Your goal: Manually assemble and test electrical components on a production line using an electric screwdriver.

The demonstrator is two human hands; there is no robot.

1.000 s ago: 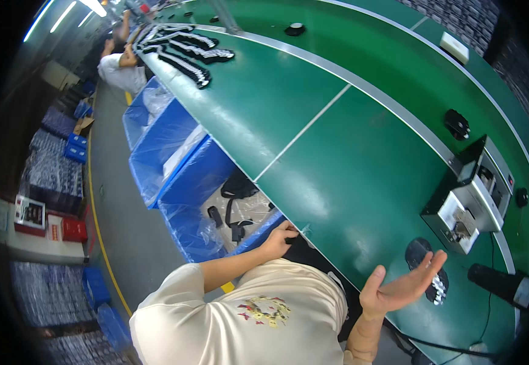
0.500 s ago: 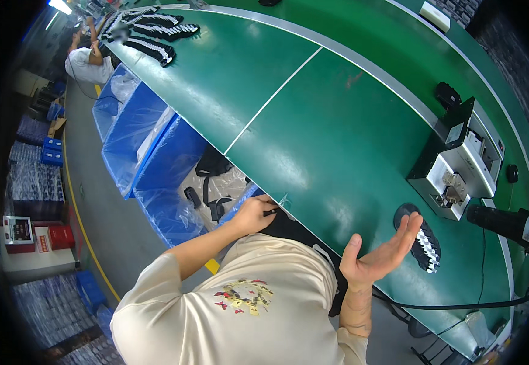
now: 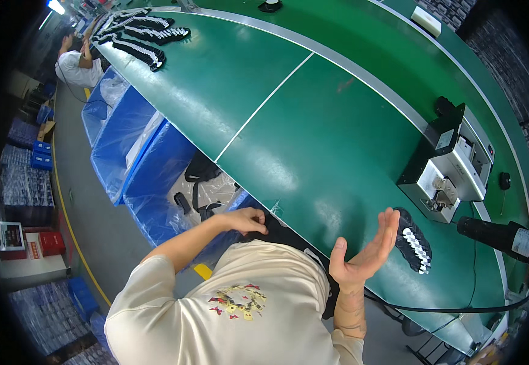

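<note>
A black-and-white bundle (image 3: 414,243) is laid on the green table (image 3: 307,152), at three o'clock from the right hand (image 3: 365,252), whose thumb is spread from its raised fingers; the left hand (image 3: 246,221) is curled, a blue bin (image 3: 149,213) at nine o'clock; whether anything is pinched there cannot be told

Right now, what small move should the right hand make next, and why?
Perhaps reach a little further right and close on the black-and-white bundle: the right hand is open and looks empty, and the bundle lies close beside it on the green table.
</note>
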